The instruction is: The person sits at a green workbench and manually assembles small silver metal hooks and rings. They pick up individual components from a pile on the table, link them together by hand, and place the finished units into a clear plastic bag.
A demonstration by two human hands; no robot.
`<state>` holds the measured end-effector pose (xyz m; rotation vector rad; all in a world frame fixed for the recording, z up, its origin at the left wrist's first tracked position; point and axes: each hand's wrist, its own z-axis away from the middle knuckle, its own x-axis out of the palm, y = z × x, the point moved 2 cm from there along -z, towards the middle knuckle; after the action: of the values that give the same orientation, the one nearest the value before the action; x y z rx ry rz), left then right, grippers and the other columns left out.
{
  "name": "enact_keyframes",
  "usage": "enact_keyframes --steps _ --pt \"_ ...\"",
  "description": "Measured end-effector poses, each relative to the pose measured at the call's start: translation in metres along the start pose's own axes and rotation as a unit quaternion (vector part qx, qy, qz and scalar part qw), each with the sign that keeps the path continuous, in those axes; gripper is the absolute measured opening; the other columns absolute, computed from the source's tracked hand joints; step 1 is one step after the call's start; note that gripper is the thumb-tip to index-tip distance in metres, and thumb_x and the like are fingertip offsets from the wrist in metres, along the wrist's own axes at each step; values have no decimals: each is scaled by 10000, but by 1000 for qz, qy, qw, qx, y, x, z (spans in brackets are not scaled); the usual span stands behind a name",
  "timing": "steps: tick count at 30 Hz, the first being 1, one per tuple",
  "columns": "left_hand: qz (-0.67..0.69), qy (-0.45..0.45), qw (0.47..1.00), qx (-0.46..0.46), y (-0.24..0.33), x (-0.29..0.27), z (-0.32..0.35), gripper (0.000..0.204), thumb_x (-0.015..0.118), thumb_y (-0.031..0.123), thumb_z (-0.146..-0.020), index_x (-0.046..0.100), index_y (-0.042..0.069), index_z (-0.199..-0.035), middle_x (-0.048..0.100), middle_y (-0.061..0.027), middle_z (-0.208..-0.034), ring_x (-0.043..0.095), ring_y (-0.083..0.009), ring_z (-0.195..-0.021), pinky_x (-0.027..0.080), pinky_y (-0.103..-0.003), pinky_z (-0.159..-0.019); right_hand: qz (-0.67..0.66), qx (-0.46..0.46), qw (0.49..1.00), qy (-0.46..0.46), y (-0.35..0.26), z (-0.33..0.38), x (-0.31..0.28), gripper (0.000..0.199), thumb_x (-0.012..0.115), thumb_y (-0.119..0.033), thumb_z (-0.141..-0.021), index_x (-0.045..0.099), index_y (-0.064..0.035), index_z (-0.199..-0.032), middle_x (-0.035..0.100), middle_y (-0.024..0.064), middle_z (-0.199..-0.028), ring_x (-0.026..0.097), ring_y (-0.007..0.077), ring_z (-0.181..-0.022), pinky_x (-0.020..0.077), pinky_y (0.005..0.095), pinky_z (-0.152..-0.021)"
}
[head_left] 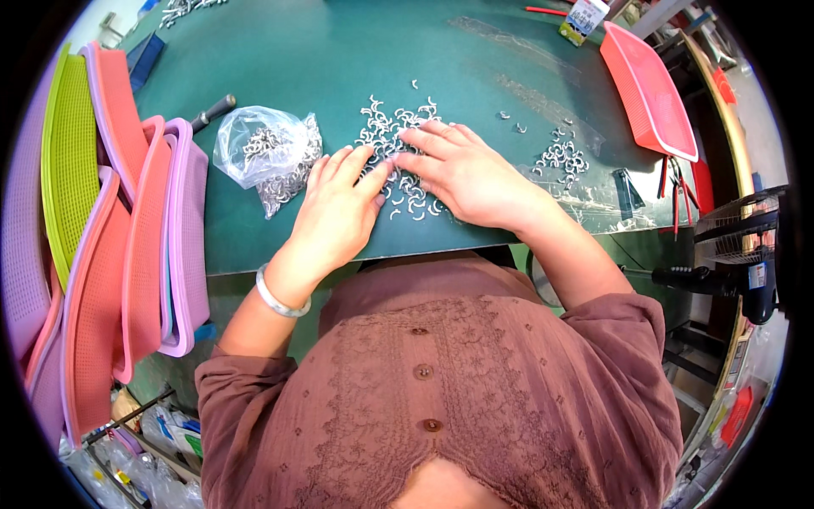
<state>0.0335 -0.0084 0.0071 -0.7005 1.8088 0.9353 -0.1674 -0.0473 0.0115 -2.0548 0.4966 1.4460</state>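
A loose pile of small curved, C-shaped metal pieces (381, 123) lies spread on the green tabletop. My left hand (336, 208) rests at the pile's left edge, palm down, fingers stretched out. From the right, my right hand (471, 174) lies over the pile with its fingers spread, covering some of the pieces. The two hands' fingertips come close together at the middle. Beside my left hand stands a clear plastic bag (291, 180) full of the same kind of metal pieces, its mouth gaping. A smaller group of pieces (560, 159) sits to the right of my right hand.
Stacked plastic baskets (72, 153) in purple, green and pink crowd the left side. A dark-handled tool (219, 109) lies behind the bag. At the right are a pink basket (649, 93), red-handled pliers (678, 191) and a fan (738, 229). A small carton (583, 20) stands at the back.
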Motion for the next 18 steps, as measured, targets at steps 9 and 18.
enact_keyframes --steps 9,18 --pt "23 -6 999 -33 2 -5 11 388 601 105 -886 589 76 -1273 490 -173 -1366 441 -379 -1290 298 -517 -1104 13 -22 1000 -13 -1 -5 1 379 609 -135 -888 596 -71 -1262 536 141 -1368 451 343 -1309 355 485 -1077" --pt "30 -31 998 -48 4 -9 23 377 594 107 -888 595 70 -1264 499 -174 -1365 449 -380 -1287 289 -512 -1113 39 -16 999 -20 7 -11 2 354 618 -101 -866 633 -68 -1218 549 150 -1351 451 345 -1308 368 455 -1068"
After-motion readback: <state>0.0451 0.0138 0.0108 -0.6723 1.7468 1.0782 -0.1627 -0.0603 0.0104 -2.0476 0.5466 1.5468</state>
